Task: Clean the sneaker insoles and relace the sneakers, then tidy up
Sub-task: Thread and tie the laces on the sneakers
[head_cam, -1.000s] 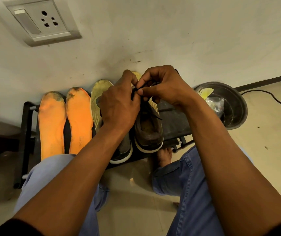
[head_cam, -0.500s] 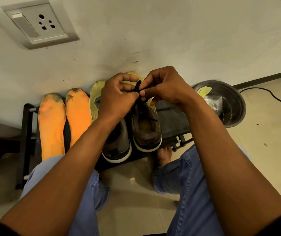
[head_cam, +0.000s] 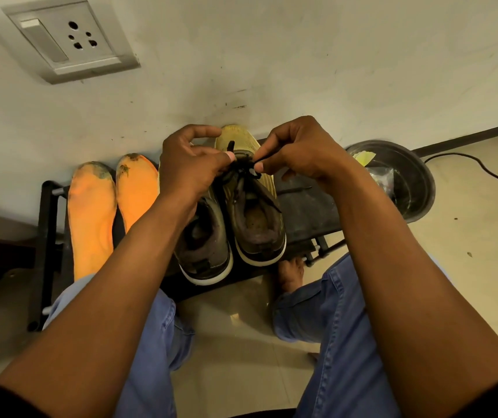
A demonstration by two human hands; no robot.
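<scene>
Two yellow-green sneakers stand side by side on a low black rack [head_cam: 305, 206], heels toward me: the left sneaker [head_cam: 204, 245] and the right sneaker [head_cam: 256, 227]. A black lace [head_cam: 243, 171] runs across the right sneaker's tongue. My left hand [head_cam: 190, 167] pinches one part of the lace and my right hand [head_cam: 296, 152] pinches the other, both just above that sneaker. Two orange insoles, one [head_cam: 90, 218] beside the other [head_cam: 136, 188], lie on the rack's left half with dirty toes.
A dark metal basin [head_cam: 407, 182] holding a yellow scrap and a clear bag sits on the floor at the right. A black cable [head_cam: 483, 167] trails past it. The wall with a socket plate [head_cam: 66, 37] is directly behind the rack. My knees flank the tiled floor.
My hands drew slightly apart with the lace between them, the left one lifting its fingers. The view shifted a little; the sneakers stayed put.
</scene>
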